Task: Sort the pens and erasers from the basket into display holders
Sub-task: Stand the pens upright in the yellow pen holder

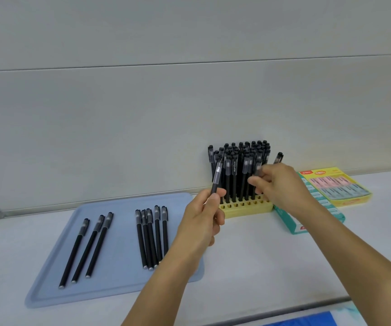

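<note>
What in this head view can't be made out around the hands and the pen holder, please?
- Right hand grip: blurred among the pens; its hold is unclear.
- Yellow pen holder: left end behind the left hand.
- Eraser box labels: too small.

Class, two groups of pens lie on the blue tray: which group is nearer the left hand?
The group of five pens, lying beside the left hand; the group of three pens lies further left.

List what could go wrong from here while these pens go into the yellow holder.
1. The right hand works among the packed standing pens and may tip some over.
2. The left hand pinches its pen low on the barrel; it may swing and miss a slot in the yellow holder.
3. One pen already leans outward and may fall.
</note>
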Tool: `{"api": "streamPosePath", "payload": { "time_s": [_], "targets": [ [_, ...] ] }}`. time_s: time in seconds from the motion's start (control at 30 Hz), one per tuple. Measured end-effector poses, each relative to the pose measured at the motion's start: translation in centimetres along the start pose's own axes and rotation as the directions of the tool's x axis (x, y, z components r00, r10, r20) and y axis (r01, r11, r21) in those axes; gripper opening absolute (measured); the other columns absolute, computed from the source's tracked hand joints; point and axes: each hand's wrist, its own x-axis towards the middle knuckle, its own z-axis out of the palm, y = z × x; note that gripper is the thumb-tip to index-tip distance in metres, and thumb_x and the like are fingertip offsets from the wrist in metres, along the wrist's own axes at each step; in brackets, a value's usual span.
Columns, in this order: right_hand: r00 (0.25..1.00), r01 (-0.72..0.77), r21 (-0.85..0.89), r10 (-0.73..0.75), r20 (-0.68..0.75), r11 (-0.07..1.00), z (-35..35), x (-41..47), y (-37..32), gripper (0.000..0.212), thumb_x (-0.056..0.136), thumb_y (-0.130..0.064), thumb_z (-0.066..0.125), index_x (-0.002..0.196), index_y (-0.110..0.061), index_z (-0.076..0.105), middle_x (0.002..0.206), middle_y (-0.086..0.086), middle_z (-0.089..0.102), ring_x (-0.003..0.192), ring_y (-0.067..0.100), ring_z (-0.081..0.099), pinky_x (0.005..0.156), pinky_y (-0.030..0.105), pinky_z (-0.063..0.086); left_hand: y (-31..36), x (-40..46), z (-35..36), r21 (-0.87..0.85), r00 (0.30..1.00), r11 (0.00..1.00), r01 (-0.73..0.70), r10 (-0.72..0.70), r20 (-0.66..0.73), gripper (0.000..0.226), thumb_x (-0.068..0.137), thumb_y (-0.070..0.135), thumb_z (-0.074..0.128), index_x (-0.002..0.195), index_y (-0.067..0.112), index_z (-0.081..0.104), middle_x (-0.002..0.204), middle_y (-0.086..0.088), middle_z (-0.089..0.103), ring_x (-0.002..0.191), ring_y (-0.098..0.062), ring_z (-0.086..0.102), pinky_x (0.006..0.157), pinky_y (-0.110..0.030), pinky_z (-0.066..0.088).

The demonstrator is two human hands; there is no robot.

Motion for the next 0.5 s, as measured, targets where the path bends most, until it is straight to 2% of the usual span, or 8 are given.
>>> {"api": "streamPosePath", "payload": {
  "time_s": [0.07,0.13,0.23,0.3,0.37,0.4,0.47,0.5],
  "targets": [
    [0.999,-0.045,0.036,0.044,0.017,0.998,0.3,-0.2,0.2,0.023,0.092,-0.033,0.063,0.073,-0.021,0.064,0.064,-0.004,0.07,0.056,0.012,0.064,0.069,0.041,0.058,0.1,0.2,0.3,-0.016,1.0,1.0,0.004,-0.005,-0.019,0.025,0.103,0.032,0.04,0.104,0.034,0.065,0.065,0.003,0.05,0.049,-0.007,0.033,0.043,-0.018,0.026],
    [0.994,-0.111,-0.004,0.111,0.015,0.994,0.3,-0.3,0.5,0.03,0.092,-0.038,0.062,0.073,-0.015,0.064,0.068,-0.002,0.07,0.064,0.018,0.066,0.071,0.041,0.056,0.2,0.3,0.5,-0.023,0.999,1.0,0.019,-0.02,-0.045,0.029,0.1,0.022,0.036,0.103,0.026,0.065,0.064,0.002,0.05,0.051,-0.008,0.033,0.043,-0.018,0.026],
    [0.98,-0.162,-0.085,0.15,-0.13,0.983,0.0,-1.5,0.5,0.035,0.088,-0.056,0.058,0.091,-0.021,0.059,0.078,-0.007,0.062,0.08,0.018,0.06,0.069,0.034,0.046,0.5,0.4,0.8,0.017,0.999,1.0,0.006,-0.006,-0.035,0.029,0.099,0.019,0.036,0.103,0.023,0.064,0.064,0.005,0.051,0.054,-0.008,0.034,0.045,-0.016,0.029],
    [0.988,-0.034,0.172,0.059,-0.141,0.984,-0.2,-3.0,-0.8,0.03,0.085,-0.058,0.058,0.089,-0.028,0.06,0.075,-0.008,0.062,0.074,0.011,0.058,0.062,0.03,0.042,0.8,0.6,1.3,0.064,0.999,0.997,-0.035,0.035,0.016,0.027,0.101,0.021,0.037,0.103,0.023,0.064,0.065,0.007,0.051,0.055,-0.006,0.037,0.047,-0.015,0.031],
    [0.994,0.096,0.502,-0.105,-0.011,0.86,-0.2,-4.2,-2.6,0.018,0.087,-0.045,0.063,0.081,-0.029,0.066,0.073,-0.004,0.069,0.068,0.006,0.061,0.061,0.018,0.046,1.2,0.7,2.2,0.167,0.991,0.979,-0.118,0.104,0.09,0.025,0.103,0.021,0.037,0.101,0.02,0.062,0.067,0.007,0.055,0.055,-0.006,0.04,0.051,-0.017,0.034],
    [0.988,0.119,0.591,-0.157,0.013,0.798,-0.1,-4.5,-3.0,0.014,0.09,-0.035,0.065,0.079,-0.026,0.068,0.072,-0.003,0.07,0.066,0.006,0.063,0.061,0.016,0.047,1.5,0.8,2.7,0.239,0.982,0.956,-0.169,0.143,0.121,0.024,0.103,0.021,0.037,0.101,0.018,0.061,0.069,0.007,0.057,0.056,-0.007,0.043,0.053,-0.022,0.037],
    [0.99,0.139,0.631,-0.126,-0.066,0.763,-0.6,-4.1,-2.8,0.013,0.092,-0.021,0.064,0.079,-0.019,0.066,0.062,-0.004,0.064,0.058,0.008,0.057,0.055,0.018,0.045,2.0,1.1,3.2,0.454,0.957,0.842,-0.291,0.259,0.134,0.022,0.103,0.025,0.039,0.104,0.019,0.06,0.082,0.007,0.063,0.072,-0.009,0.052,0.067,-0.033,0.046],
    [0.989,0.137,0.623,-0.07,-0.13,0.771,-1.1,-3.7,-2.2,0.014,0.092,-0.02,0.062,0.079,-0.018,0.065,0.058,-0.007,0.06,0.053,0.007,0.05,0.052,0.019,0.041,2.1,1.4,3.2,0.598,0.934,0.73,-0.331,0.343,0.097,0.022,0.103,0.027,0.04,0.11,0.021,0.06,0.095,0.008,0.064,0.088,-0.01,0.054,0.079,-0.036,0.047]
  ]
}}
